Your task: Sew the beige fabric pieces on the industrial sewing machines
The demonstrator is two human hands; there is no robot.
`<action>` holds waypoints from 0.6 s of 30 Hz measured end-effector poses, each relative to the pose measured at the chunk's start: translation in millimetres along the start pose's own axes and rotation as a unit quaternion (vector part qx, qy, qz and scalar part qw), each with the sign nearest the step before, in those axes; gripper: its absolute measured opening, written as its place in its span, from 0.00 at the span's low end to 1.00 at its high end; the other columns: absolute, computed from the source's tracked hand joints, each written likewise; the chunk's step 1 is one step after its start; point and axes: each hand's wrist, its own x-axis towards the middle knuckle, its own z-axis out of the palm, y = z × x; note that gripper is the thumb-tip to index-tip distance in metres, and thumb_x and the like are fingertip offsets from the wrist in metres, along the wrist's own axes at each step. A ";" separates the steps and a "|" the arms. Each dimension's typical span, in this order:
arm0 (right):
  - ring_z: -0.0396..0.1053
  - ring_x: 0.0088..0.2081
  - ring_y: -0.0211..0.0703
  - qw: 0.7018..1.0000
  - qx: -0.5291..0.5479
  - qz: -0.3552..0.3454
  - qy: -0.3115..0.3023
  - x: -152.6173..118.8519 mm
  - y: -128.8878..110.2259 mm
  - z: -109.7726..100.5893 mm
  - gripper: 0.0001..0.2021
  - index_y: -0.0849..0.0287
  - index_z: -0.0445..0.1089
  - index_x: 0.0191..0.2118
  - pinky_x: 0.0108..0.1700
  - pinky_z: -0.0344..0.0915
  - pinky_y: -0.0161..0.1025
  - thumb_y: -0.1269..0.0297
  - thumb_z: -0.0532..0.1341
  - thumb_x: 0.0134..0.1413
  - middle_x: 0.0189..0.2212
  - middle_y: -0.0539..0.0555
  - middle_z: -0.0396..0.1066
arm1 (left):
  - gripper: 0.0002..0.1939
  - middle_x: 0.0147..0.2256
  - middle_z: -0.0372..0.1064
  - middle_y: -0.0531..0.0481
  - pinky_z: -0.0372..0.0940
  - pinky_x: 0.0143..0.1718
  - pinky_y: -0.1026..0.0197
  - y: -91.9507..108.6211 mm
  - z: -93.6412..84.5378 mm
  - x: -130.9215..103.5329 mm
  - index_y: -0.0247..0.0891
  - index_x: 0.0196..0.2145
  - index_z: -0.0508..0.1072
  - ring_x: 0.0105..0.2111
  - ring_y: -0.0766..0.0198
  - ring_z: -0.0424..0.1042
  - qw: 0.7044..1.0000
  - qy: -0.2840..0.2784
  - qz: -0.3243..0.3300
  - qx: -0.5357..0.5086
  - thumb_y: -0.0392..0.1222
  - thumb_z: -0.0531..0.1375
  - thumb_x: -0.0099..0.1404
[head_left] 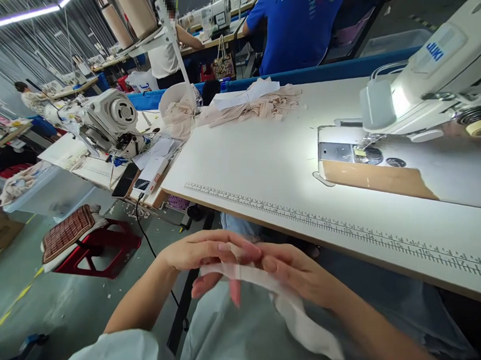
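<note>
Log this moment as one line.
left hand: touching strip; right hand: touching strip; strip: pale, hanging below hands; sewing machine: light on; cloth pile: on table

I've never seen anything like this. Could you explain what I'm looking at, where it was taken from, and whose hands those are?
There's no robot here. One camera, worn on a person's head, looks forward and down at their own bare hands: the left hand and the right hand, close together in front of the table's near edge. A pale, thin strip runs at their fingers and trails below the right one; blur hides exactly how it is gripped.

On the white table stands a sewing machine, at the right. A printed ruler runs along the near edge, and pinkish fabric pieces lie toward the far side, with paper on top.
</note>
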 end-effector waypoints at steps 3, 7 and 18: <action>0.59 0.25 0.36 0.996 -0.049 0.065 0.023 -21.4 2.4 -5.1 0.22 0.60 0.73 0.34 0.28 0.58 0.33 0.44 0.57 0.62 0.25 0.49 0.65 | 0.33 0.31 0.78 0.45 0.56 0.11 0.71 -8.8 -19.8 -14.8 0.38 0.59 0.63 0.11 0.71 0.64 0.999 0.035 -0.012 0.030 0.60 0.61 0.65; 0.59 0.27 0.38 0.985 -0.093 0.125 0.071 -44.9 -0.5 -9.9 0.22 0.58 0.72 0.30 0.29 0.57 0.35 0.44 0.57 0.61 0.25 0.50 0.65 | 0.26 0.25 0.74 0.50 0.60 0.16 0.70 -13.3 -43.5 -43.6 0.34 0.48 0.72 0.15 0.71 0.65 0.975 0.108 -0.095 0.172 0.58 0.64 0.62; 0.62 0.27 0.41 0.961 -0.192 0.185 0.079 -61.4 84.2 -27.2 0.23 0.57 0.70 0.29 0.29 0.59 0.35 0.41 0.53 0.59 0.24 0.51 0.66 | 0.24 0.25 0.71 0.51 0.55 0.21 0.68 -77.2 -106.7 -25.5 0.34 0.37 0.77 0.19 0.72 0.58 0.917 0.071 -0.176 0.351 0.60 0.55 0.67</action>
